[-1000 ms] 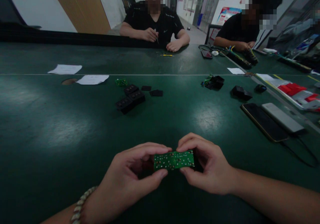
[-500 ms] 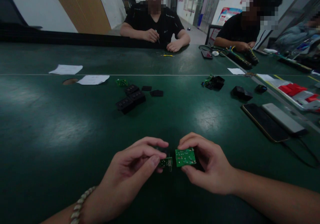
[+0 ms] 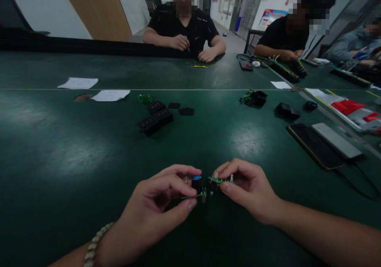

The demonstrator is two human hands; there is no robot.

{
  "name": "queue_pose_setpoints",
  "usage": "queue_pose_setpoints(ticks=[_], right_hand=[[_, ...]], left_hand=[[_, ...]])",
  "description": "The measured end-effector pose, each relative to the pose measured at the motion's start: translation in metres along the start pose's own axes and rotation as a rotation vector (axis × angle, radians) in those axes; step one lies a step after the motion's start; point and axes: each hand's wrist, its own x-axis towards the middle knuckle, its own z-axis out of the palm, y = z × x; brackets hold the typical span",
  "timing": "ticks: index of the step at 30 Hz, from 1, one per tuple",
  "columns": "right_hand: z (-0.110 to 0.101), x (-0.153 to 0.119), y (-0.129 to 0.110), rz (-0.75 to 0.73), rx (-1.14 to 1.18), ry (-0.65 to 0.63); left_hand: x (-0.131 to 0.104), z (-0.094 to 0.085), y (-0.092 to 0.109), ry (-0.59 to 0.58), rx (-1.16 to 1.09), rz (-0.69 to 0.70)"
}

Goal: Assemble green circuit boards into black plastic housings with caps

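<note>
Between the thumb and fingers of my left hand [image 3: 166, 197] is a small circuit board [image 3: 196, 195], seen nearly edge-on. A black cylindrical component with a blue top [image 3: 197, 182] stands upright on it. My right hand [image 3: 248, 191] pinches a second green circuit board [image 3: 222, 180], also close to edge-on, with metal pins sticking up from it and parts hanging beneath. The two boards face each other a short gap apart, above the green table [image 3: 208, 235]. My fingers hide the outer ends of both boards.
Black plastic housings [image 3: 157, 118] and flat black pieces [image 3: 186, 111] lie ahead, near another green board [image 3: 145, 98]. A black part with wires [image 3: 254, 98] sits farther right. To the right are a phone [image 3: 314, 146] and a grey slab [image 3: 337, 140]. People sit across the table.
Both boards have been tilted from showing their green soldered faces to nearly edge-on. The blue-topped component on the left board has come into view. My hands stay in about the same place.
</note>
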Motion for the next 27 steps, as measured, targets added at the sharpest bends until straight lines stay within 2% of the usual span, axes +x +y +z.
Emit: queue_pose_setpoints(ticks=[10,17,27], right_hand=[[-0.004,0.002,0.003,0.016,0.124,0.004],[-0.004,0.001,0.002,0.038,0.070,0.030],[0.001,0.002,-0.003,-0.026,-0.016,-0.031]], left_hand=[[0.002,0.000,0.001,-0.003,-0.009,-0.023],[0.000,0.001,-0.011,0.009,-0.081,0.013],[0.001,0.001,-0.009,0.010,-0.027,0.001]])
